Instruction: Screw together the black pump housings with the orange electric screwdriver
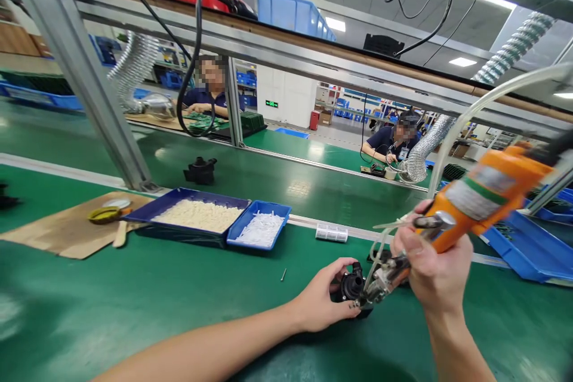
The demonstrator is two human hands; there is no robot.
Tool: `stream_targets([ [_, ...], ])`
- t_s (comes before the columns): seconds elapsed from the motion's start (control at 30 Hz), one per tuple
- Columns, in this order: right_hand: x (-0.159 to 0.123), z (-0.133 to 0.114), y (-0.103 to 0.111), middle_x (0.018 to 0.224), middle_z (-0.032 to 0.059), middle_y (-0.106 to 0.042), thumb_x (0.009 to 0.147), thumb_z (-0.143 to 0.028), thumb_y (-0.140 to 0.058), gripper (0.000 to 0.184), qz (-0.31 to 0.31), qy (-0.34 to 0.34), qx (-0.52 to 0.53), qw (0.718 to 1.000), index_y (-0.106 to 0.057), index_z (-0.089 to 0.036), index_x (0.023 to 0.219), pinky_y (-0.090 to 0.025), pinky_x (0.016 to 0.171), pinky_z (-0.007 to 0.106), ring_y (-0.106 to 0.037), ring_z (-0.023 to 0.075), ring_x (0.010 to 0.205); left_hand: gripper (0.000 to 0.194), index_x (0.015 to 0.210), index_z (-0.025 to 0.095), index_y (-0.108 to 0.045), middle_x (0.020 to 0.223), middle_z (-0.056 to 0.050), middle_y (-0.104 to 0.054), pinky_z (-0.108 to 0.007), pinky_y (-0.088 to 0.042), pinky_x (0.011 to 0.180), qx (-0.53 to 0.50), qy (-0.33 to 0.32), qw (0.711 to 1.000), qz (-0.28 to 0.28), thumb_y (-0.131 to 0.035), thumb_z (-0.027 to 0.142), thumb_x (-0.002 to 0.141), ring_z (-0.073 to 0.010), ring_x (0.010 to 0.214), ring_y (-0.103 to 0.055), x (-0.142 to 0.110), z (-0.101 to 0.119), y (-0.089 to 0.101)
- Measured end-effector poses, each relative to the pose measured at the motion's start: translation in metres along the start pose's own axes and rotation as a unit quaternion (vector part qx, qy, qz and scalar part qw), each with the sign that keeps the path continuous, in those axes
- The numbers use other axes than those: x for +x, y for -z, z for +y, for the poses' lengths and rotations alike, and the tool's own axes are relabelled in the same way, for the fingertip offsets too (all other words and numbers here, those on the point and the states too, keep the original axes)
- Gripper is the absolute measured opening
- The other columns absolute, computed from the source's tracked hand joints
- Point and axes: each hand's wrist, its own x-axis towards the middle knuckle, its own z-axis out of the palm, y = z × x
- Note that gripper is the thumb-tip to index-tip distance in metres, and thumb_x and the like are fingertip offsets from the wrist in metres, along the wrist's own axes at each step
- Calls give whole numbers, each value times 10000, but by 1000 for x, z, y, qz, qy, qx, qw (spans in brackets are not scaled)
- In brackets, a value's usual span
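My left hand [323,298] is closed around a black plastic pump housing [353,284] on the green bench, its round port facing up. In my right hand [441,268] is an orange electric screwdriver [474,197], tilted down to the left, with a clear hose attached. Its metal nose [380,283] reaches the side of the housing by my left thumb; whether the tip touches a screw cannot be made out. A loose screw [283,274] lies on the bench left of my left hand. Behind the screwdriver's nose, another dark object is partly hidden.
A dark blue tray of cream-coloured pieces [143,230] and a blue tray of white pieces [286,212] stand left. Beyond are a label roll [332,233], another black housing [200,171] and cardboard [67,236]. A blue bin [528,248] sits right. Two people work across the bench.
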Motion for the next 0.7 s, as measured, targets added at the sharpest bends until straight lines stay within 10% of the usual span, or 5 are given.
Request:
stream_targets([
  [0.43, -1, 1, -8, 630, -31, -565, 752, -422, -864, 359, 13, 18, -39, 999, -599, -197, 842, -481, 437, 250, -526, 138, 478, 888, 1454, 250, -566, 1272, -91, -668, -512, -471, 1128, -29, 13, 999, 9, -959, 347, 664, -300, 1160, -659, -2, -1, 0],
  [0.6, 9, -8, 26, 695, 1, -632, 744, -438, -891, 471, 40, -11, -29, 999, -667, -178, 1066, -494, 438, 278, -572, 172, 507, 923, 1557, 291, -437, 1353, -91, -640, -522, -445, 1142, -35, -4, 996, -80, -855, 326, 734, -311, 1236, -630, 6, -5, 31],
  [0.7, 15, -19, 53, 693, 33, -643, 754, -446, -899, 421, 66, 16, -55, 996, -714, -162, 1003, -468, 401, 285, -574, 188, 499, 673, 1515, 282, -500, 1493, -110, -543, -531, -368, 1209, 53, -71, 996, 26, -687, 381, 876, -328, 1376, -512, 6, -4, 40],
])
